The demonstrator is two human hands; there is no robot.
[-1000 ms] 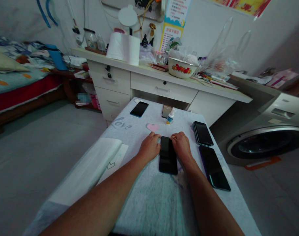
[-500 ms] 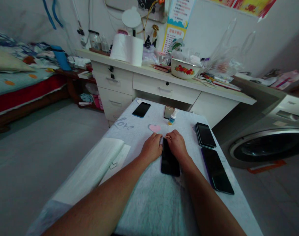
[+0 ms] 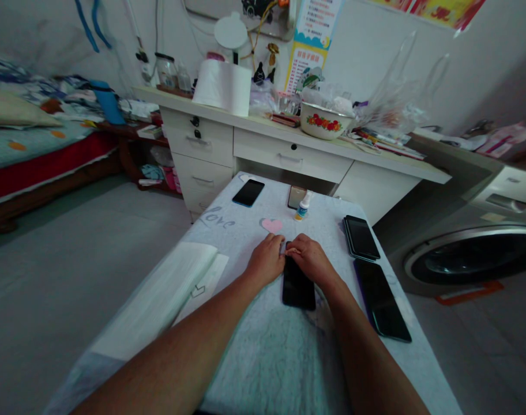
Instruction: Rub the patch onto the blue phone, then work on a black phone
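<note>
A black smartphone point(image 3: 298, 288) lies screen up on the cloth-covered table, between my two hands. My left hand point(image 3: 266, 257) is closed at its upper left edge, thumb and fingers holding it there. Over the upper end of the screen, my right hand point(image 3: 307, 258) is bent down with its fingers pressed together. A small pale pinkish bit shows under those fingertips, too small to make out. Just beyond my hands are a pink heart point(image 3: 271, 226) on the tablecloth and a small spray bottle point(image 3: 303, 207) with a blue label.
At the right edge lie stacked phones point(image 3: 361, 237) and a larger dark phone point(image 3: 383, 302). Another phone point(image 3: 248, 193) is at the far left, and one point(image 3: 296, 196) behind the bottle. White folded paper point(image 3: 159, 300) covers the left side. A desk point(image 3: 284, 151) and washing machine point(image 3: 483, 219) stand beyond.
My right hand has slid a little toward me along the screen, uncovering the phone's top edge. My left hand stays at the phone's left edge.
</note>
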